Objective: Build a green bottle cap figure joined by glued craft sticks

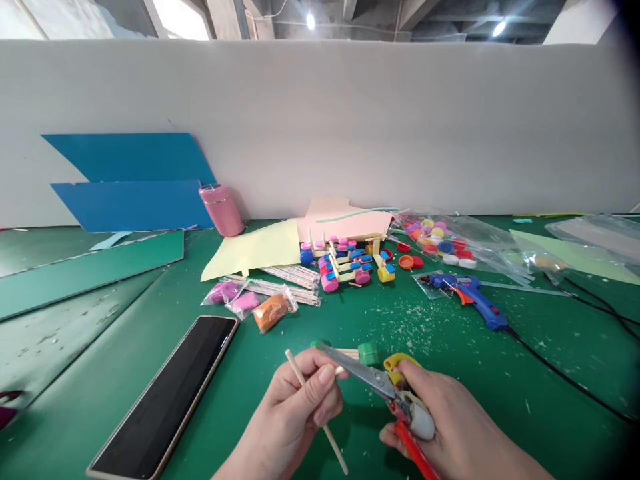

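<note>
My left hand (300, 407) is closed in a pinch on a thin wooden stick (295, 367) that runs from upper left down past my palm. My right hand (450, 427) grips a pair of cutters (380, 381) with red handles, a yellow loop and grey blades. The blades meet the stick near my left thumb. Just beyond the blades lie two green bottle caps (369, 353) joined by a wooden piece.
A black phone (170, 400) lies at the left on the green mat (100, 347). Farther back are small clay bags (270, 312), wooden sticks (290, 283), cap-and-stick models (345, 263), a bag of coloured caps (445, 240), a blue glue gun (473, 297) with its cord, a pink cup (221, 210) and paper sheets.
</note>
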The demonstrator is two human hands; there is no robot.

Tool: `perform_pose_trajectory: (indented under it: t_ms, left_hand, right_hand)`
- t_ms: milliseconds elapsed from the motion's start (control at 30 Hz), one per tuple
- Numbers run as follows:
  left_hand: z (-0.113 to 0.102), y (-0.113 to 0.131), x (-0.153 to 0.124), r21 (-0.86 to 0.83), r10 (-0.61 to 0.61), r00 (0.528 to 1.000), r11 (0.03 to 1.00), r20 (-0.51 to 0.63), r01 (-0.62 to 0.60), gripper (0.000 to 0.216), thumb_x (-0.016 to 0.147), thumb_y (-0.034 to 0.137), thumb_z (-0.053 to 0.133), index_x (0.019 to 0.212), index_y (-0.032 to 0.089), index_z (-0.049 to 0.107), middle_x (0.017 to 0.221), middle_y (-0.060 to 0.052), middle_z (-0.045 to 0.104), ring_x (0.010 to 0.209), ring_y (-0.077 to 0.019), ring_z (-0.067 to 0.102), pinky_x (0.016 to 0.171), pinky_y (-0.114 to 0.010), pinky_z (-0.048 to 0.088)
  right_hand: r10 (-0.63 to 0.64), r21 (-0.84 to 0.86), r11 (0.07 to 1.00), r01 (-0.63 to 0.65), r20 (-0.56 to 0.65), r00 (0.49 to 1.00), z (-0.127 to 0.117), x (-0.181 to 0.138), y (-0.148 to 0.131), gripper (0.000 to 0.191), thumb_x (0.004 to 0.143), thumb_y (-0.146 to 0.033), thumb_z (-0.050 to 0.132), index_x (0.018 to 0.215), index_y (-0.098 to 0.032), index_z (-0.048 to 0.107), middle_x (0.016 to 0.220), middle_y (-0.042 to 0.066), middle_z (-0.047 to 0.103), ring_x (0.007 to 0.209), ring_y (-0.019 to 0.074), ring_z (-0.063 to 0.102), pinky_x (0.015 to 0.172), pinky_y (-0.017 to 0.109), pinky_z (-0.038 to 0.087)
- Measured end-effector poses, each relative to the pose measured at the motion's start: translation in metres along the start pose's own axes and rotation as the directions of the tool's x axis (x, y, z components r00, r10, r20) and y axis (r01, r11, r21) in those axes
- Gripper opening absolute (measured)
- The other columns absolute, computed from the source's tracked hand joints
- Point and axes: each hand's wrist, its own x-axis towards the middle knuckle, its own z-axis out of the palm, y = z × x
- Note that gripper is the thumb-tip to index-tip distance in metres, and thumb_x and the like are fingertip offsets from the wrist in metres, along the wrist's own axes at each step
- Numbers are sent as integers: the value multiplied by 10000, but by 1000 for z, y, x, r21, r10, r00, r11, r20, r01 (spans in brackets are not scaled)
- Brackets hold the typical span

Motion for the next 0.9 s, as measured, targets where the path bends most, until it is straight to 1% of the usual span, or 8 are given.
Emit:
perform_pose_trajectory:
  t_ms: [133, 200, 300, 400, 500, 600, 767, 900]
  left_hand:
    - [-2, 6, 0, 22, 23, 999, 999, -28, -23, 194, 809, 332, 570, 772, 157, 644, 454, 79, 297, 445, -61, 219, 486, -234, 201]
    - [-6, 10, -2, 147, 97, 991, 986, -95, -82, 192, 813, 339, 562, 801, 164, 640, 482, 65, 328, 466, -70, 257, 486, -231, 221]
    - [-8, 14, -7, 490, 262, 955, 857, -141, -163, 158, 776, 318, 610, 814, 171, 653, 556, 24, 439, 515, -92, 357, 474, -227, 262]
    - [-7, 14, -11, 643, 299, 952, 743, -72, -185, 138, 753, 296, 634, 796, 170, 673, 593, -2, 507, 512, -104, 398, 451, -228, 291]
    - [-5, 14, -11, 573, 311, 943, 797, -121, -190, 164, 739, 324, 645, 770, 165, 665, 549, 11, 477, 502, -101, 379, 454, -229, 274]
    - [-5, 15, -6, 347, 268, 943, 919, -195, -189, 188, 769, 353, 608, 792, 167, 621, 466, 54, 391, 469, -81, 306, 469, -223, 243]
    - [-3, 15, -1, 123, 73, 990, 991, -122, -58, 130, 843, 297, 508, 846, 169, 531, 461, 36, 499, 411, -53, 253, 431, -206, 188]
    - [0, 7, 1, 57, -20, 998, 998, -51, 23, 101, 868, 266, 462, 859, 169, 488, 495, 11, 561, 369, -37, 272, 411, -205, 154]
  right_hand:
    - [19, 152, 988, 2, -134, 991, 1, 3, 7, 226, 764, -400, 558, 762, -218, 423, 610, -31, 518, 494, 121, 480, 446, 216, 384]
    - [39, 222, 975, 4, -188, 981, 0, 4, 12, 229, 788, -424, 525, 816, -211, 445, 633, -24, 520, 486, 115, 486, 436, 214, 400]
    - [53, 238, 971, 7, -243, 969, -1, 7, 18, 241, 787, -430, 533, 849, -206, 468, 653, -18, 532, 479, 108, 490, 433, 215, 414]
    - [53, 223, 975, 7, -261, 964, -3, 7, 19, 236, 777, -420, 556, 831, -205, 476, 652, -17, 544, 476, 108, 495, 437, 218, 426]
    - [51, 172, 985, -11, -234, 971, -7, 8, 17, 219, 785, -414, 553, 791, -209, 474, 627, -19, 553, 486, 119, 515, 441, 223, 428]
    - [67, 3, 998, -68, -256, 964, -12, 10, 21, 239, 763, -434, 571, 811, -211, 500, 708, 10, 607, 556, 156, 565, 477, 254, 446]
    - [76, -315, 930, -190, -340, 937, -16, 15, 51, 279, 764, -387, 532, 959, -190, 565, 941, 85, 647, 808, 248, 624, 656, 354, 497]
    - [54, -387, 898, -208, -372, 927, -24, 14, 67, 327, 770, -395, 520, 1011, -185, 591, 1007, 91, 641, 881, 261, 615, 745, 382, 493]
